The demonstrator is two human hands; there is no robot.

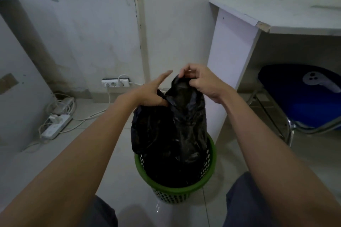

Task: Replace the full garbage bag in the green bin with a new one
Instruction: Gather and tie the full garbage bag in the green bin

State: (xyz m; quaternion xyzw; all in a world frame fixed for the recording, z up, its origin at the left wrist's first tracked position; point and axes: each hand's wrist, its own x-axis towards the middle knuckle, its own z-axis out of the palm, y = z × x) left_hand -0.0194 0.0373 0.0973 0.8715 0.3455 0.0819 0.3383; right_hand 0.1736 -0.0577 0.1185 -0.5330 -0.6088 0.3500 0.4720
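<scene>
Tying off crumpled black plastic garbage bag [171, 125] in perforated green plastic bin [177, 188], frame centre. Right hand [201, 81] pinches its neck; left hand [153, 92] thumb hooks a flap, fingers straight. Next: knot, lift out.

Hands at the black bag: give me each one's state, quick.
Left hand: fingers straight, thumb pinching a fold of the black garbage bag.
Right hand: fingers curled, pinching the bag's gathered top.
</scene>
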